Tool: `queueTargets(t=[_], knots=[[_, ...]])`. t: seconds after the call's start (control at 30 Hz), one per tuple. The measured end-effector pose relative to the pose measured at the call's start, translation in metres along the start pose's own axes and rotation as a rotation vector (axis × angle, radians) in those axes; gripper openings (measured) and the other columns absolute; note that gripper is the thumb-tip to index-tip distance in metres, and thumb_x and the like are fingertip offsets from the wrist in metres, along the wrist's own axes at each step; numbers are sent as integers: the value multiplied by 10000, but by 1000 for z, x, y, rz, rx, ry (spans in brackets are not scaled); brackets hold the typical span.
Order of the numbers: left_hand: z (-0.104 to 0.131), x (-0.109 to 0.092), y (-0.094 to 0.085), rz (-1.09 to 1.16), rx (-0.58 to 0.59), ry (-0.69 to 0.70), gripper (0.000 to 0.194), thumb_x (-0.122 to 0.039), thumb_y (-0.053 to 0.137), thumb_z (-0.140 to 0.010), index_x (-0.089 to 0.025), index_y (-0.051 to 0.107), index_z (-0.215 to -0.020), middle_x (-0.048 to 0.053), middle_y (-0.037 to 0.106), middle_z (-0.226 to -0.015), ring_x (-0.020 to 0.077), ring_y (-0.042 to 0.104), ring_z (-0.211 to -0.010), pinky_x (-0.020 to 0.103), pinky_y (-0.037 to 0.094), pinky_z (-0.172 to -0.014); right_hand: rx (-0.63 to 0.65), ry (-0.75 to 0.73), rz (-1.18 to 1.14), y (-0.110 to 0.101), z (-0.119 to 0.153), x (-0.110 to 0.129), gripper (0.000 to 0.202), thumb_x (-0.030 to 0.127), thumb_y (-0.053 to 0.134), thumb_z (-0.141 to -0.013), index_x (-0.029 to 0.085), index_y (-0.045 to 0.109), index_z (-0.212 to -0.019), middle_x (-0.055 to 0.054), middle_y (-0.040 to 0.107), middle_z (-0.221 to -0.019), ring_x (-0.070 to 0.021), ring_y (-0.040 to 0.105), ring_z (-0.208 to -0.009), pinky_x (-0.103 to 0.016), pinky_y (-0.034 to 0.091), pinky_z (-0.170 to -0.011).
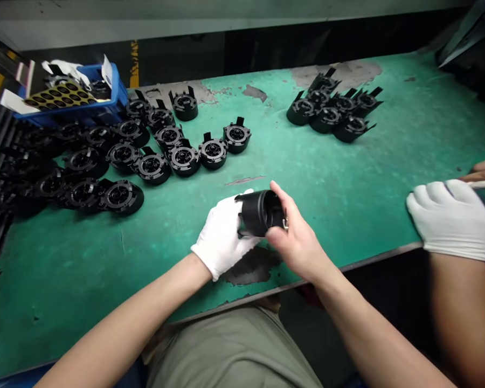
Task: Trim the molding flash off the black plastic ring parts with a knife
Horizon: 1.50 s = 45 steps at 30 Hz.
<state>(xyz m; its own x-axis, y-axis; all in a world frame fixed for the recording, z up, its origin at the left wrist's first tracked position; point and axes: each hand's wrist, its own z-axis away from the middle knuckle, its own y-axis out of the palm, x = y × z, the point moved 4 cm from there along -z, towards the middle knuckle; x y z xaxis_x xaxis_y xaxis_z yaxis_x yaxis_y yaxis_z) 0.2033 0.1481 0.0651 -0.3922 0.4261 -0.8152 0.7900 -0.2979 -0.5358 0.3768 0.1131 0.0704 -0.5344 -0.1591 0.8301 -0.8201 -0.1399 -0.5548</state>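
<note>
Between my two hands, above the front of the green table (178,231), is a black cylindrical plastic housing (254,213). It lies on its side, its hollow end turned to the right. My left hand (222,231), in a white glove, is wrapped round its left end from behind and below. Bare, my right hand (297,231) grips the rim of the open end, thumb in front and fingers at the back. A small shiny metal bit shows at that rim; its kind is too small to tell. The palm-side fingers of my left hand are partly hidden.
Many similar black housings (123,196) stand grouped on the left, and another cluster (327,119) stands at the back right. A blue bin (119,89) holds a sheet of round black stickers (60,97). At the right edge rests a co-worker's white-gloved hand (456,215).
</note>
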Motion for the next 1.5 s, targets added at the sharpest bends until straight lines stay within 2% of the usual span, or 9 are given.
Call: queueTargets(t=[0.1,0.3,0.47,0.63,0.8,0.9,1.03,1.13,1.5], knots=[[8,4,-8,-181,49,-37,608,-289,741,-939,-197,587,-1520,162,682,-1521,375,652,-1417,556,540,-1220,-41,-119,277,-11,-20,20,938,613,733,-1000,256,298,-1751,-194,569,-1595,-383,642,-1411,-530,639,-1076],[51,33,-46,-434,69,-155,543,-478,656,-1057,-205,607,-1524,180,708,-1483,404,664,-1394,639,560,-1185,-240,-293,598,-53,-47,25,925,570,750,-1000,222,314,-1737,-235,526,-1606,-413,658,-1367,-477,701,-897],[63,49,-55,-390,33,-226,533,-498,628,-1067,-211,620,-1517,160,722,-1470,386,671,-1386,643,568,-1185,43,-95,686,-53,-55,-16,920,534,827,-932,271,392,-1699,-166,661,-1421,-377,788,-1058,-520,702,-815],[57,47,-48,-380,62,-220,575,-511,641,-1058,-201,599,-1542,178,689,-1519,405,644,-1423,666,542,-1210,-245,-248,568,-67,-38,11,971,564,819,-951,232,347,-1732,-213,559,-1589,-423,639,-1398,-534,656,-1040],[54,46,-46,-319,66,-240,687,-526,675,-1043,-206,491,-1623,195,624,-1583,408,599,-1488,671,504,-1258,-62,49,440,-51,-37,-20,922,585,851,-884,244,484,-1658,-189,651,-1481,-400,738,-1215,-541,679,-922],[46,30,-36,-265,55,-151,899,-571,750,-997,-200,340,-1706,231,531,-1663,424,540,-1554,667,474,-1294,-75,193,-103,-44,-28,-28,913,791,750,-890,262,540,-1603,-162,735,-1359,-267,754,-867,-387,642,-644],[24,-5,-21,-163,-41,91,1202,-717,867,-851,-170,245,-1722,280,461,-1703,453,486,-1600,640,456,-1323,100,338,-939,-3,-2,-2,961,1036,403,-898,229,701,-1326,-102,776,-961,-59,286,-415,-233,198,-328],[13,-20,-16,-104,-56,175,1081,-635,887,-841,-132,364,-1641,260,592,-1587,424,599,-1505,593,512,-1291,252,497,-1175,38,17,9,897,1073,525,-805,204,694,-949,38,509,-566,-51,214,-410,-191,143,-346],[23,22,-36,-295,105,-28,1207,-693,977,-714,-158,423,-1643,229,632,-1580,450,605,-1499,621,455,-1319,-175,503,-685,-8,18,-24,574,581,860,-914,221,720,-1339,-62,734,-1036,-94,467,-617,-232,400,-483]])
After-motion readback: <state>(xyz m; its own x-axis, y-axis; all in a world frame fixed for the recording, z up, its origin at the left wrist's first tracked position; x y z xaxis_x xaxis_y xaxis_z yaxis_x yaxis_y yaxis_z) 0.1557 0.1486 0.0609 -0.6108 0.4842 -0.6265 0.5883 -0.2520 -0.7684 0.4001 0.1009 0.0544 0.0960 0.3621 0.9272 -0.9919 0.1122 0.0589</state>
